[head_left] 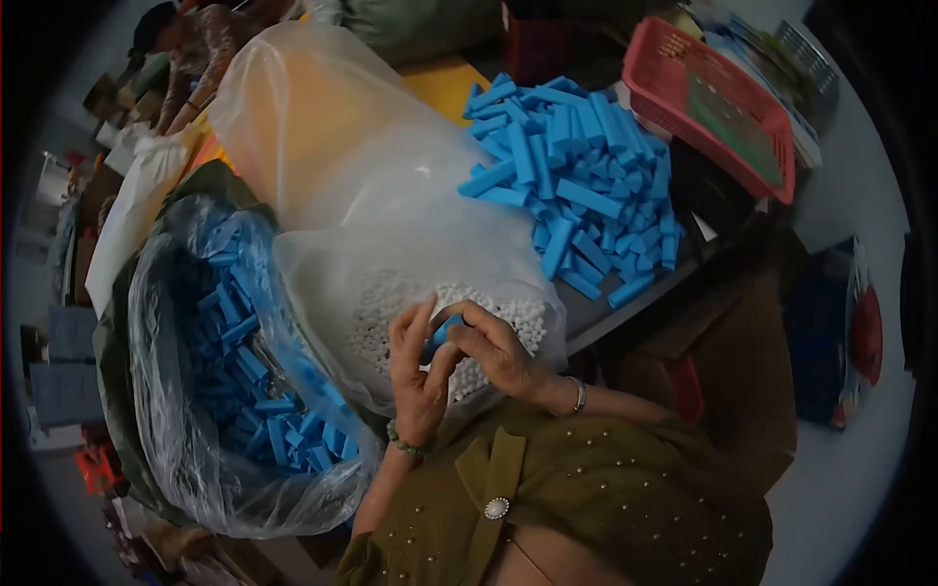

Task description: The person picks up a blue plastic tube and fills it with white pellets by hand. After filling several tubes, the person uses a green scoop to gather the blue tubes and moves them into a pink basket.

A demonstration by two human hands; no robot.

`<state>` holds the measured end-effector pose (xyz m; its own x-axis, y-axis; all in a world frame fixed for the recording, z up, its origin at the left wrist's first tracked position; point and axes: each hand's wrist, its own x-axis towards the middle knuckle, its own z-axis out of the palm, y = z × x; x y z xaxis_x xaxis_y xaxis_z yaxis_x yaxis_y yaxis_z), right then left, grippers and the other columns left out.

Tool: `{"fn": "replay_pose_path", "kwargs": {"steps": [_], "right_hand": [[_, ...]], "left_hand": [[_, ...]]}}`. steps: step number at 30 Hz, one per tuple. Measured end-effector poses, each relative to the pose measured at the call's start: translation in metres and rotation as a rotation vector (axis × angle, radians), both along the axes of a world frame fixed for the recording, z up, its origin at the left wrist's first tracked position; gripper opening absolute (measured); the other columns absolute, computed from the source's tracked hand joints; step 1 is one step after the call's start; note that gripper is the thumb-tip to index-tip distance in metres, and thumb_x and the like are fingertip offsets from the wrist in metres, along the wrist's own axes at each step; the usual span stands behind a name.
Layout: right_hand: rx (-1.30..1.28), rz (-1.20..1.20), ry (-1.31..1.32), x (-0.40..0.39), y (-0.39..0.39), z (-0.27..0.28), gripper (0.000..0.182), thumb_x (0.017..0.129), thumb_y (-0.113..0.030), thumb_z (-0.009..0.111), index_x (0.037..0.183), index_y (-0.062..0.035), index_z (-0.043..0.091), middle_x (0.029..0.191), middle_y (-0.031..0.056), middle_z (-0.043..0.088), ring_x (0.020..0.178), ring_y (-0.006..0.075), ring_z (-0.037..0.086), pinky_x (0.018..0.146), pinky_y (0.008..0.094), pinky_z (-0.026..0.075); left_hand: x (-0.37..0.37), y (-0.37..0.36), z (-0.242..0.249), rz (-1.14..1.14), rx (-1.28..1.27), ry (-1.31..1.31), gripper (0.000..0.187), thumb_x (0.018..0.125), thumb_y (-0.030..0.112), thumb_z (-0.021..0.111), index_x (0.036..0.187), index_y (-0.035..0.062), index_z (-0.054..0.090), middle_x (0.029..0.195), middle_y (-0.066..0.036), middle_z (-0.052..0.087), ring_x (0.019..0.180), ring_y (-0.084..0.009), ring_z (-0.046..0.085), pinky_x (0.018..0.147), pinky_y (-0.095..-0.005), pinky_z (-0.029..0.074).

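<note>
My left hand [420,366] and my right hand [493,352] meet over an opened plastic bag. Between their fingers is a small blue block [445,333], partly covered by the fingertips; both hands are closed on it. Just beneath them, many small white balls [518,317] lie in the translucent plastic bag [391,205]. To the left stands a sack lined with clear plastic [195,469], holding many blue blocks [252,366]. A large heap of similar blue blocks [586,176] lies on the dark tabletop at the upper right.
A pink plastic basket [772,117] rests behind the heap on the right. An open cardboard box [743,352] is below the table edge at my right. At the upper left another person [200,59] bends over things. A yellow surface [445,83] shows behind the plastic bag.
</note>
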<state>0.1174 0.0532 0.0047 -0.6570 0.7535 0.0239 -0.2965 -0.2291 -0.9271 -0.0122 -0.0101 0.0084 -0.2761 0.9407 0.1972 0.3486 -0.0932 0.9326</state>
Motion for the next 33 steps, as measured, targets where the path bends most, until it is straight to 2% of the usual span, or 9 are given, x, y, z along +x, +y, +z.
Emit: {"fn": "replay_pose_path", "kwargs": {"steps": [3, 8, 11, 13, 16, 22, 26, 28, 33], "right_hand": [[0.068, 0.056, -0.098, 0.040, 0.011, 0.016, 0.033, 0.102, -0.029, 0.046, 0.119, -0.0011, 0.054, 0.100, 0.0069, 0.061, 0.081, 0.0106, 0.059, 0.075, 0.0272, 0.050], [0.618, -0.594, -0.159, 0.101, 0.090, 0.054, 0.031, 0.102, -0.026, 0.047, 0.122, -0.0024, 0.054, 0.120, 0.0123, 0.059, 0.090, 0.0125, 0.061, 0.080, 0.0292, 0.052], [0.811, -0.708, -0.210, 0.114, 0.155, 0.051, 0.028, 0.100, -0.021, 0.052, 0.122, -0.0036, 0.055, 0.122, 0.0123, 0.059, 0.097, 0.0166, 0.061, 0.082, 0.0316, 0.052], [1.351, -0.813, -0.529, 0.111, 0.188, 0.044, 0.031, 0.093, -0.017, 0.061, 0.122, -0.0060, 0.056, 0.122, 0.0111, 0.059, 0.105, 0.0219, 0.060, 0.090, 0.0364, 0.050], [1.590, -0.708, -0.885, 0.098, 0.208, 0.031, 0.036, 0.086, -0.018, 0.068, 0.119, -0.0086, 0.059, 0.122, 0.0087, 0.060, 0.107, 0.0251, 0.057, 0.100, 0.0428, 0.042], [1.659, -0.491, -1.186, 0.083, 0.212, 0.015, 0.034, 0.082, -0.021, 0.071, 0.114, -0.0114, 0.063, 0.120, 0.0051, 0.062, 0.104, 0.0224, 0.057, 0.100, 0.0485, 0.038], [1.636, -0.554, -1.145, 0.077, 0.200, 0.018, 0.035, 0.081, -0.022, 0.072, 0.113, -0.0096, 0.064, 0.118, 0.0062, 0.062, 0.106, 0.0222, 0.056, 0.099, 0.0453, 0.038], [1.591, -0.751, -0.804, 0.077, 0.185, 0.028, 0.027, 0.079, -0.017, 0.074, 0.103, -0.0101, 0.065, 0.098, 0.0067, 0.065, 0.094, 0.0227, 0.059, 0.092, 0.0424, 0.041], [1.126, -0.864, -0.560, 0.109, 0.107, 0.034, 0.026, 0.082, -0.005, 0.069, 0.107, -0.0047, 0.064, 0.097, 0.0108, 0.065, 0.088, 0.0260, 0.062, 0.078, 0.0368, 0.049]], "left_hand": [[-0.003, -0.004, 0.004, -0.070, -0.054, -0.087, 0.059, 0.086, 0.006, 0.066, 0.141, 0.0080, 0.046, 0.124, -0.012, 0.052, 0.107, -0.0236, 0.055, 0.088, -0.0349, 0.046], [-0.012, -0.005, -0.009, -0.135, -0.093, -0.110, 0.048, 0.083, 0.002, 0.066, 0.130, 0.0036, 0.056, 0.118, -0.011, 0.058, 0.101, -0.0220, 0.060, 0.081, -0.0331, 0.049], [0.000, -0.006, -0.004, -0.192, -0.095, -0.033, 0.042, 0.082, 0.001, 0.067, 0.124, 0.0040, 0.060, 0.115, -0.012, 0.058, 0.096, -0.0222, 0.062, 0.080, -0.0332, 0.049], [0.008, -0.004, 0.006, -0.243, -0.109, 0.028, 0.043, 0.082, 0.000, 0.067, 0.124, 0.0045, 0.060, 0.114, -0.012, 0.059, 0.096, -0.0222, 0.062, 0.080, -0.0333, 0.050], [0.009, -0.006, 0.014, -0.318, -0.140, 0.130, 0.043, 0.081, 0.000, 0.068, 0.123, 0.0047, 0.060, 0.112, -0.011, 0.059, 0.096, -0.0225, 0.062, 0.080, -0.0334, 0.050], [0.006, -0.010, 0.015, -0.388, -0.170, 0.136, 0.041, 0.078, -0.001, 0.069, 0.119, 0.0037, 0.062, 0.111, -0.011, 0.060, 0.095, -0.0231, 0.062, 0.080, -0.0332, 0.050], [0.000, 0.003, 0.023, -0.423, -0.120, 0.125, 0.039, 0.078, -0.002, 0.069, 0.117, 0.0034, 0.063, 0.109, -0.011, 0.062, 0.093, -0.0220, 0.062, 0.079, -0.0318, 0.050], [-0.005, 0.013, 0.028, -0.416, -0.085, 0.098, 0.039, 0.078, -0.002, 0.068, 0.116, 0.0031, 0.063, 0.108, -0.011, 0.062, 0.092, -0.0217, 0.063, 0.078, -0.0315, 0.050], [-0.013, 0.035, 0.040, -0.363, 0.065, 0.043, 0.037, 0.079, -0.004, 0.067, 0.116, 0.0011, 0.063, 0.108, -0.012, 0.062, 0.090, -0.0211, 0.063, 0.077, -0.0313, 0.051]]}}
